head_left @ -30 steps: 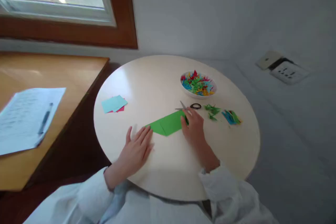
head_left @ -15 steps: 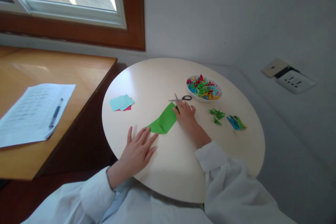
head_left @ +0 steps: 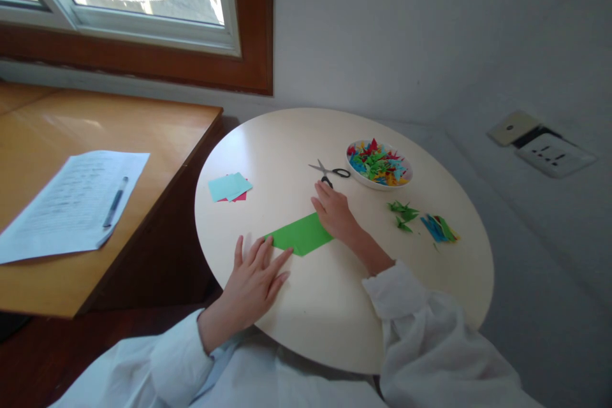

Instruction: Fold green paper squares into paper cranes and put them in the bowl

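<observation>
A folded green sheet of paper (head_left: 303, 233) lies flat on the round white table (head_left: 282, 146), long and slanted up to the right. My left hand (head_left: 248, 287) rests at its left end, fingers spread and fingertips touching the paper. Over the upper right end lies my right hand (head_left: 336, 215), its fingers stretched forward and covering that corner. Just beyond those fingertips is a pair of scissors (head_left: 341, 173) with black handles, blades parted; one handle loop is close to my fingers.
A white bowl (head_left: 380, 187) of colourful folded paper cranes stands at the back right. Several green cranes (head_left: 404, 211) and a pile of coloured paper (head_left: 437, 228) lie right. Light blue paper squares (head_left: 229, 187) are left. A wooden desk (head_left: 167, 127) holds written sheets (head_left: 62, 204) and a pen (head_left: 115, 202).
The green paper has gone from bulging up to lying flatter, its right end drawn nearer. My right hand has come back from the scissors' blades. The view has shifted slightly.
</observation>
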A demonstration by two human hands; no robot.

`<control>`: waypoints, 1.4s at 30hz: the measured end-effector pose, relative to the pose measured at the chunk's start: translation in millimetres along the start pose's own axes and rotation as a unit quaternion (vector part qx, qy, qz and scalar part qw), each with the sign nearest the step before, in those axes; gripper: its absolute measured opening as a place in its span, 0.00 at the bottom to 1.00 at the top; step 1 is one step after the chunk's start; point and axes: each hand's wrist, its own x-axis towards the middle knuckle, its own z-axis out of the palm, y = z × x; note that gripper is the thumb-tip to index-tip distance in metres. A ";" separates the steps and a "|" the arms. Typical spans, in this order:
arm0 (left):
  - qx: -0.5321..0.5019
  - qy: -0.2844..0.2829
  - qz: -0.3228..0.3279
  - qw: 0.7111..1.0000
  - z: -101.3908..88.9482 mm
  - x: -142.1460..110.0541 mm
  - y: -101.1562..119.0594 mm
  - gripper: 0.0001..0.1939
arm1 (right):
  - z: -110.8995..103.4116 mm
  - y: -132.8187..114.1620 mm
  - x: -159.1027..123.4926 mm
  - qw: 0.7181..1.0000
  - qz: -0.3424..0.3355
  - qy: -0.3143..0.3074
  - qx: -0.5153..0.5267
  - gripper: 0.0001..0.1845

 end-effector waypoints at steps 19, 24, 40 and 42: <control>-0.025 -0.034 0.051 0.998 -3.0 28.6 11.4 0.21 | -4.8 -4.2 -106.9 0.997 -0.061 -0.037 -0.021 0.22; -0.018 -0.020 0.030 0.999 -3.5 23.3 2.0 0.20 | -2.8 -4.6 -107.8 0.998 -0.058 -0.022 -0.011 0.22; 0.031 -0.017 -0.033 0.999 -2.6 22.4 -17.4 0.21 | -1.5 -4.4 -107.8 0.998 -0.059 -0.020 -0.008 0.21; 0.014 -0.006 -0.019 1.000 -3.6 22.7 -15.6 0.21 | -0.8 -3.8 -107.9 0.998 -0.059 -0.020 -0.007 0.22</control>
